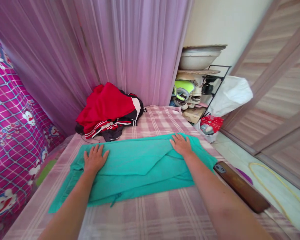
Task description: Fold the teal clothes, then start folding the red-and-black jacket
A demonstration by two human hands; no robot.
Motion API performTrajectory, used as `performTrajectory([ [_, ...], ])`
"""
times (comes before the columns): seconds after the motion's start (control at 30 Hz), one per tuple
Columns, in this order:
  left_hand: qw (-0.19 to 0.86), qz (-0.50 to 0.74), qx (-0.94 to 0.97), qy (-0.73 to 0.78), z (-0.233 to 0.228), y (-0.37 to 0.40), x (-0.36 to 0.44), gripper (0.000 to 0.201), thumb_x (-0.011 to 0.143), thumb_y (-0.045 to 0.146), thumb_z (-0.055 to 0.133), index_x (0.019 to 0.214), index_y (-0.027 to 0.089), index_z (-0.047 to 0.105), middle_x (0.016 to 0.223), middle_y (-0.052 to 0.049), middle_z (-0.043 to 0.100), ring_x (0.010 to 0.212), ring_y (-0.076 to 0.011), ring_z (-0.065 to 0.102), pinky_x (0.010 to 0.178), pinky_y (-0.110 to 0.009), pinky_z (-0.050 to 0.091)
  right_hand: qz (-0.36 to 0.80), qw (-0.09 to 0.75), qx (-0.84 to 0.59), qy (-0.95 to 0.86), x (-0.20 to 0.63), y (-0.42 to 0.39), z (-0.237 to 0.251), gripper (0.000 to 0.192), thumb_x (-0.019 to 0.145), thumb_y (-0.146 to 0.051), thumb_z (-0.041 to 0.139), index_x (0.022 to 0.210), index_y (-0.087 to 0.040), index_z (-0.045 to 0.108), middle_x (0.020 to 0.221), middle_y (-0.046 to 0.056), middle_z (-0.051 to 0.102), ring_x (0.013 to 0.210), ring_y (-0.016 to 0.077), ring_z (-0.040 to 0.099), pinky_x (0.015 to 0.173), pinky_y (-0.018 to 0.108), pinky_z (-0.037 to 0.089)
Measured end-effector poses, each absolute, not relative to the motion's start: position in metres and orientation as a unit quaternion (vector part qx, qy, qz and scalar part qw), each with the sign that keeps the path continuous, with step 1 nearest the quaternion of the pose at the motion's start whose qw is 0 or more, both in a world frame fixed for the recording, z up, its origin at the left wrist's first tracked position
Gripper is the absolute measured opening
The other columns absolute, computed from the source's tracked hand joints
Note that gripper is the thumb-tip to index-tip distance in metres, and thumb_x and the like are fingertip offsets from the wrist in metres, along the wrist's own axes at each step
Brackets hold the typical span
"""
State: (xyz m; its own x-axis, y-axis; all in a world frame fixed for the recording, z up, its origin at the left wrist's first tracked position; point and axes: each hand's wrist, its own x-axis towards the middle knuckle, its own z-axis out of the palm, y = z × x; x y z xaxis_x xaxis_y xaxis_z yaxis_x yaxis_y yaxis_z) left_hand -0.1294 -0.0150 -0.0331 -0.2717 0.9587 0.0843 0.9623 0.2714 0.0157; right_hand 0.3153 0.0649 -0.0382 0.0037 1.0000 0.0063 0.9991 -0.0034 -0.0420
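Note:
A teal garment lies folded into a long strip across the plaid sheet, with a zipper pull showing at its near edge. My left hand rests flat on the garment's left part, fingers spread. On the right part, near the far edge, my right hand also lies palm down with its fingers apart. Neither hand grips the cloth. A layered fold runs slantwise between the two hands. What kind of garment it is I cannot tell.
Behind it sits a heap of red and black clothes against the purple curtain. A phone in a brown case lies by the sheet's right edge, with a cable attached. Beyond stand a shoe rack and a white bag.

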Motion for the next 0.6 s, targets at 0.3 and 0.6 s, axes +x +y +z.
performTrajectory([
  [0.3, 0.021, -0.021, -0.603, -0.797, -0.031, -0.013, -0.129, 0.066, 0.098, 0.052, 0.031, 0.153, 0.016, 0.04, 0.162, -0.016, 0.034, 0.15, -0.0342, 0.029, 0.121, -0.063, 0.018, 0.019, 0.065, -0.66, -0.748, 0.305, 0.03, -0.03, 0.059, 0.104, -0.046, 0.022, 0.157, -0.022, 0.036, 0.165, 0.01, 0.029, 0.151, 0.0293, 0.024, 0.121, 0.059, 0.016],
  [0.6, 0.014, -0.029, -0.6, -0.799, -0.029, -0.013, -0.125, 0.067, 0.098, 0.052, 0.028, 0.153, 0.016, 0.041, 0.162, -0.016, 0.035, 0.149, -0.0335, 0.029, 0.121, -0.063, 0.016, 0.038, 0.076, -0.652, -0.753, 0.273, -0.002, -0.01, 0.061, 0.104, -0.047, 0.021, 0.158, -0.022, 0.032, 0.166, 0.009, 0.027, 0.152, 0.028, 0.022, 0.122, 0.057, 0.017],
])
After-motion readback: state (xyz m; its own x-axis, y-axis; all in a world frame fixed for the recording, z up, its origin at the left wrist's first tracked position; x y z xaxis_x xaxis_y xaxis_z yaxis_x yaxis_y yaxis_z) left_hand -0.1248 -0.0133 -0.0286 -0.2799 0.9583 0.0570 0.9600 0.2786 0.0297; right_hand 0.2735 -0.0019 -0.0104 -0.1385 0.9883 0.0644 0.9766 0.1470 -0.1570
